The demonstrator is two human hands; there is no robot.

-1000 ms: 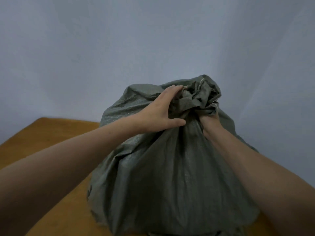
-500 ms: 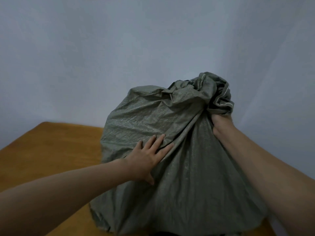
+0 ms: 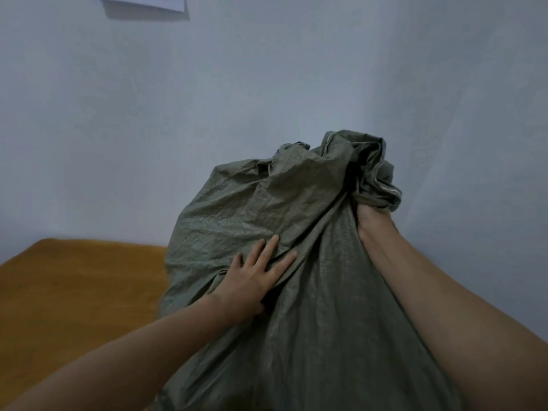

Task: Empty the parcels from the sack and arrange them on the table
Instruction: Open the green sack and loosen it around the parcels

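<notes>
A bulging grey-green woven sack (image 3: 311, 321) stands on the wooden table (image 3: 74, 292), filling the centre and right of the view. Its mouth is bunched into a crumpled knot at the upper right. My right hand (image 3: 372, 222) grips the sack just below that bunched mouth; its fingers are buried in the fabric. My left hand (image 3: 255, 280) lies flat on the sack's left flank with straight, spread fingers. No parcels show; the sack hides whatever is inside.
A pale blue-grey wall rises right behind the table and sack. A white sheet of paper (image 3: 148, 4) hangs on the wall at the top left. Bare orange-brown tabletop lies to the left of the sack.
My left hand let go of the bunched mouth and slid down onto the sack's left side. My right hand kept its grip and drew the mouth over to the right.
</notes>
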